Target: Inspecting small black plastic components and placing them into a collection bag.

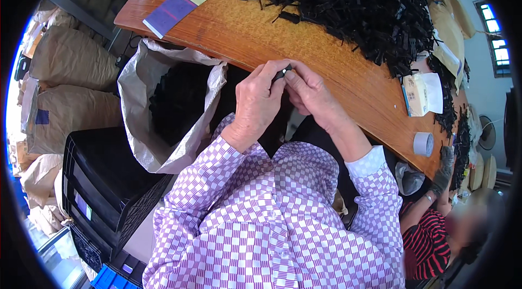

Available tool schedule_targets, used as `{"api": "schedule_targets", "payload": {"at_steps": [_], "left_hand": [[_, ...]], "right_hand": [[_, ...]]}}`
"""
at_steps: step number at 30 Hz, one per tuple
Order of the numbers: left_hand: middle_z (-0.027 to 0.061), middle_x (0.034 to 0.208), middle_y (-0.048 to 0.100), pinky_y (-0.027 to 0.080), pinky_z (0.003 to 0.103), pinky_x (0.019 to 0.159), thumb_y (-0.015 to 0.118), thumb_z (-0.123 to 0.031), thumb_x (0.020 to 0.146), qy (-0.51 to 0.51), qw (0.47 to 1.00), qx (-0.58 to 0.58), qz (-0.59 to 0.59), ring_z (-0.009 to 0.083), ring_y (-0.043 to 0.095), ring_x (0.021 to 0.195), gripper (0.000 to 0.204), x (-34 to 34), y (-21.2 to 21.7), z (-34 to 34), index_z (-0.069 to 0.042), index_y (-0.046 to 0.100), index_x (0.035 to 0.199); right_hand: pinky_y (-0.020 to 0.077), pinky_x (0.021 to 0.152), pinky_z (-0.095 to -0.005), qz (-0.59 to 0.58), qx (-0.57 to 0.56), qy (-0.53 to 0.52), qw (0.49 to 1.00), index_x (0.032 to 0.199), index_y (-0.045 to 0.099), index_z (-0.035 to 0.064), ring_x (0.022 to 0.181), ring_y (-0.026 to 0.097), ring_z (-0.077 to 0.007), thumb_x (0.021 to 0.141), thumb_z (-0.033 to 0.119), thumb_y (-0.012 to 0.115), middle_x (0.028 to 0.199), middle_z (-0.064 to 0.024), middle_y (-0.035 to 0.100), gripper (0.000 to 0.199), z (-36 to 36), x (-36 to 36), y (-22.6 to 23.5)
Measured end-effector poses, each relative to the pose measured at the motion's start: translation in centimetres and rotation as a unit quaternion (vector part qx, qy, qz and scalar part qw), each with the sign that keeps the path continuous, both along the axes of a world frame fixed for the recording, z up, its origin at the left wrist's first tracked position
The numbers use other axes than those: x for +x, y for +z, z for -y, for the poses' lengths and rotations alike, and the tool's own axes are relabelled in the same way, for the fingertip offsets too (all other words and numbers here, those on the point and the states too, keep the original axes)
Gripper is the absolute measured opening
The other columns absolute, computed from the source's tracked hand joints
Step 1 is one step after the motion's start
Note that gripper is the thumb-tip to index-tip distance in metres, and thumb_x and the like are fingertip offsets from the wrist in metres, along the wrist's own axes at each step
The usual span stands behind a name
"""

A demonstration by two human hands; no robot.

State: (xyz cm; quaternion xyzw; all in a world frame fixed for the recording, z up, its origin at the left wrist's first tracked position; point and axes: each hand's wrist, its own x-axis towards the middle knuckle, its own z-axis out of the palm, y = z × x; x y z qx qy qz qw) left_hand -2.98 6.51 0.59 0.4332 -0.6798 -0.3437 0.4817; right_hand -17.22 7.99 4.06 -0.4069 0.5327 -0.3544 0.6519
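Note:
Just off the near edge of a wooden table [304,44], my two hands meet at fingertip height. Between them is a small black plastic piece [279,75] with a whitish spot beside it. My left hand [254,99] pinches the piece between thumb and forefinger. My right hand [318,93] closes on its other side, thumb pressed against it. Fingers cover most of its shape. A large heap of similar black plastic parts with thin stems [353,1] lies on the far side of the table. Below my left hand's side, an open white woven sack [136,107] holds more black pieces [171,101].
Purple and yellow paper strips [171,14] lie at the table's left. A tissue pack [416,99] and a tape roll [423,144] sit at right. A black crate [109,180] and brown paper sacks [76,61] stand left. A person in a striped shirt [429,240] works at right.

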Motion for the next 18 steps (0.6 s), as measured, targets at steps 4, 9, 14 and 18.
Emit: {"api": "schedule_targets", "payload": {"at_steps": [4, 9, 14, 18], "left_hand": [[0.0127, 0.091, 0.065, 0.052, 0.032, 0.064, 0.057, 0.000, 0.086, -0.012, 0.999, 0.033, -0.015, 0.0274, 0.066, 0.074, 0.032, 0.0, 0.1, 0.3, -0.009, 0.053, 0.117], [0.0103, 0.097, 0.066, 0.047, 0.019, 0.060, 0.048, -0.009, 0.096, -0.128, 0.910, 0.276, -0.283, 0.0143, 0.066, 0.078, 0.033, 1.8, 1.3, 1.0, -0.007, 0.043, 0.129], [0.0080, 0.093, 0.063, 0.052, 0.021, 0.064, 0.053, -0.012, 0.095, -0.164, 0.834, 0.353, -0.392, 0.0159, 0.066, 0.077, 0.035, 1.3, 2.0, 0.6, -0.004, 0.046, 0.128], [0.0076, 0.093, 0.063, 0.052, 0.021, 0.065, 0.054, -0.012, 0.094, -0.207, 0.832, 0.357, -0.371, 0.0156, 0.066, 0.077, 0.035, 0.6, 2.1, 0.4, -0.003, 0.048, 0.128]], "right_hand": [[0.0280, 0.044, -0.0163, -0.088, -0.152, 0.019, 0.984, 0.118, 0.052, 0.0091, 0.052, 0.037, -0.0021, 0.099, 0.021, 0.048, 0.071, 0.0063, 0.048, 0.023, 0.3, -0.9, -2.7], [0.0311, 0.043, -0.0168, -0.042, -0.130, -0.006, 0.991, 0.107, 0.053, 0.0052, 0.050, 0.043, -0.0032, 0.097, 0.017, 0.050, 0.079, 0.0000, 0.058, 0.016, -0.9, -1.3, -1.2], [0.0304, 0.041, -0.0166, 0.024, -0.175, -0.029, 0.984, 0.102, 0.055, 0.0058, 0.049, 0.044, -0.0035, 0.096, 0.017, 0.052, 0.080, -0.0006, 0.059, 0.013, -1.2, -2.1, -0.5], [0.0287, 0.041, -0.0158, 0.083, -0.139, -0.041, 0.986, 0.102, 0.056, 0.0060, 0.049, 0.042, -0.0021, 0.095, 0.017, 0.054, 0.076, 0.0012, 0.058, 0.013, -1.5, -2.9, -0.4]]}}
